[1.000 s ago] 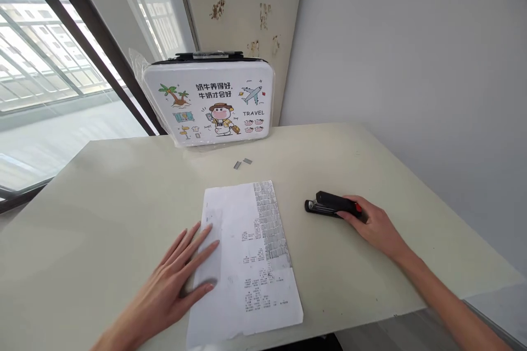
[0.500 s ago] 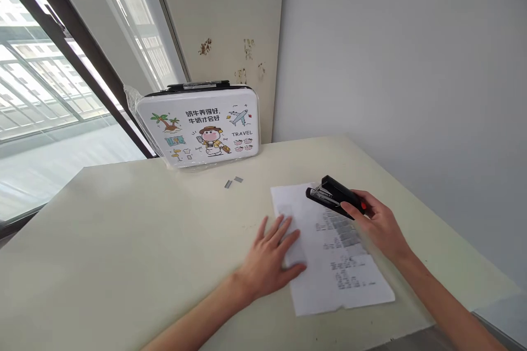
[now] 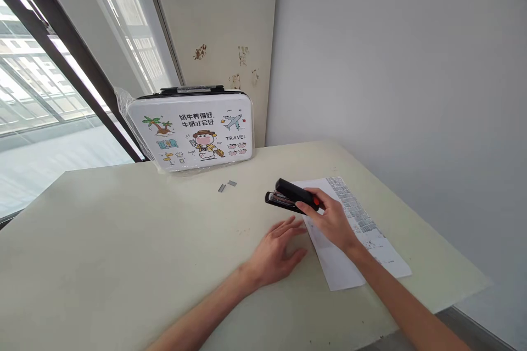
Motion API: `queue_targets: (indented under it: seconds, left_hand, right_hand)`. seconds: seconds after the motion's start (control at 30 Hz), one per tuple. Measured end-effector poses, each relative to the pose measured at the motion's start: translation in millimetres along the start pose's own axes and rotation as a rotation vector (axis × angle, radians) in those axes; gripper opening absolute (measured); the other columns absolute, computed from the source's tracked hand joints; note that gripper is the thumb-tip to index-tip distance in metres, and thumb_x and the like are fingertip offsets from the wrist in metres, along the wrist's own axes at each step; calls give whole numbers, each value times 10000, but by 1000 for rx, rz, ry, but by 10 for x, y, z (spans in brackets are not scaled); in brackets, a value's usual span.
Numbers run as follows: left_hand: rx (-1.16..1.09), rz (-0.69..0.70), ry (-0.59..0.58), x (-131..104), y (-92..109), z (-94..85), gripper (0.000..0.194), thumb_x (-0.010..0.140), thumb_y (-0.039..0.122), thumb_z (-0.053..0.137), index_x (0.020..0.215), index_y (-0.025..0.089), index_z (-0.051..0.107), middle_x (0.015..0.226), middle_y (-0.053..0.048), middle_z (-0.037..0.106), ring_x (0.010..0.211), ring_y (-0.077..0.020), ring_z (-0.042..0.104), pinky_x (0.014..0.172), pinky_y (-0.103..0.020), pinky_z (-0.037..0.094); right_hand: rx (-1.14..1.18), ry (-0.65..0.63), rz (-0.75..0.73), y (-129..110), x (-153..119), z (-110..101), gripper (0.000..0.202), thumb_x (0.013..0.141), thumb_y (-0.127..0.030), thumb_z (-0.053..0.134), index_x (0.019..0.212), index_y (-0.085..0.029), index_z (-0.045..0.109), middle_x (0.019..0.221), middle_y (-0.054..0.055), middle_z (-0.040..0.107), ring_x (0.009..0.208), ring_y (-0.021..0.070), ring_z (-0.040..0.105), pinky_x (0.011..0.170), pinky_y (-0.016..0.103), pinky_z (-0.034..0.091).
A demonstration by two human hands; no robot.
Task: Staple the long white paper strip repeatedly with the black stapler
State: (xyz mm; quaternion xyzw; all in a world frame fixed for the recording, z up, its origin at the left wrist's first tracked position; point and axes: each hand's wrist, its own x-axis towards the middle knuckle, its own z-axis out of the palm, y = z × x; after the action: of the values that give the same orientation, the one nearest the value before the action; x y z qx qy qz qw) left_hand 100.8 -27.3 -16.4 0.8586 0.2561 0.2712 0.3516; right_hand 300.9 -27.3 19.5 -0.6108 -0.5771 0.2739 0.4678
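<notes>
A black stapler (image 3: 293, 190) with a red spot near its rear end is in my right hand (image 3: 331, 221), its jaws apart and pointing left. It is held over the upper left edge of a printed sheet of paper (image 3: 336, 266). The sheet lies on the table, partly covered by my right hand and forearm. My left hand (image 3: 280, 252) rests palm down by the sheet's left edge, thumb and fingers apart. Its fingertips reach the paper's edge; whether they press on it I cannot tell. Two small grey staple strips (image 3: 222, 188) lie farther back on the table.
A white case (image 3: 193, 131) with cartoon travel pictures, partly wrapped in clear plastic, stands at the back of the pale table (image 3: 123, 252). Behind are a window (image 3: 37, 77) on the left and a grey wall (image 3: 391, 66) on the right.
The paper has shifted right and turned, so my left hand no longer lies across it. My right hand has carried the stapler left, to the sheet's left edge.
</notes>
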Motion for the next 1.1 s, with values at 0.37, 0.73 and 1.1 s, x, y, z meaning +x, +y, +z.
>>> queue_targets:
  seconds: [0.37,0.73,1.1]
  left_hand:
    - [22,-356,321,-688,-356,-905,492,990,447,542,585,196,422,578,44,375,543,-107,309,509,-249,257]
    - [-129,-670,455,-835,-510,-1267,514,965,655,519,713,208,499,615,55,314,578,-126,256,516,-239,220]
    - [106,-558,693,-845,-479,-1282,416,1015,506,511,712,220,535,749,0,541,759,-186,504,729,-286,405]
  right_hand:
    - [148,-232,-8,45,129,780,377,905,-574,692,1124,-268,715,924,17,725,830,215,647,679,299,518]
    - [33,-394,-100,153,37,838,347,960,-528,641,1180,-269,715,1156,63,758,1021,247,700,857,354,567]
    - [100,-338,-74,193,16,894,447,1106,-510,314,1308,-292,648,1183,64,755,1085,233,711,973,376,550]
